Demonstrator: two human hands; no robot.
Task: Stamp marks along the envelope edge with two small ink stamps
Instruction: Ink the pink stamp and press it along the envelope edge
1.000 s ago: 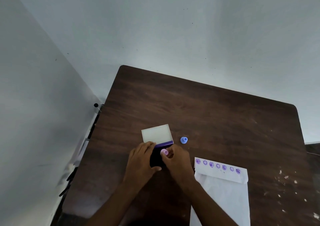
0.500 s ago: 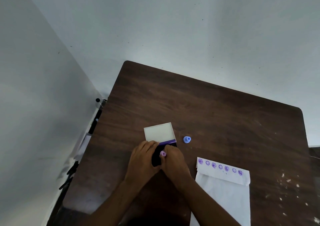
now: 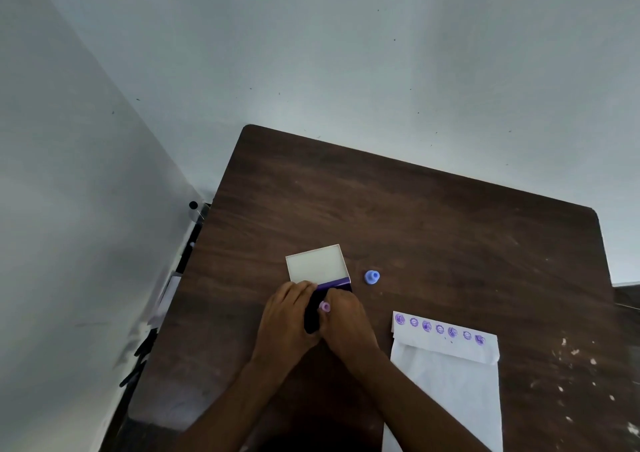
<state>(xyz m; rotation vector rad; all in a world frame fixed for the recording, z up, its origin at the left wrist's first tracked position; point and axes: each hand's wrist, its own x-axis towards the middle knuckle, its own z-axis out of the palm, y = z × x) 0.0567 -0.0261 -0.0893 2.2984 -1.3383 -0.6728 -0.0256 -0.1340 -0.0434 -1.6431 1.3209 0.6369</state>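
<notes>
A white envelope [image 3: 446, 382] lies at the table's lower right, with several purple stamp marks [image 3: 440, 329] in a row along its top flap. An open ink pad [image 3: 313, 314] sits left of it, its white lid [image 3: 317, 264] folded back. My left hand [image 3: 284, 316] rests on the pad's left side and holds it. My right hand [image 3: 346, 320] grips a small pink stamp [image 3: 325, 306] that stands down on the dark pad. A small blue stamp [image 3: 372, 277] stands alone on the table, right of the lid.
The dark wooden table [image 3: 433, 229] sits in a corner between pale walls. Black items [image 3: 138, 358] lie in the gap along its left edge. White paint flecks [image 3: 568, 351] mark the wood at the far right.
Both hands have stayed at the ink pad with the pink stamp on it. The view shifted slightly; nothing else moved.
</notes>
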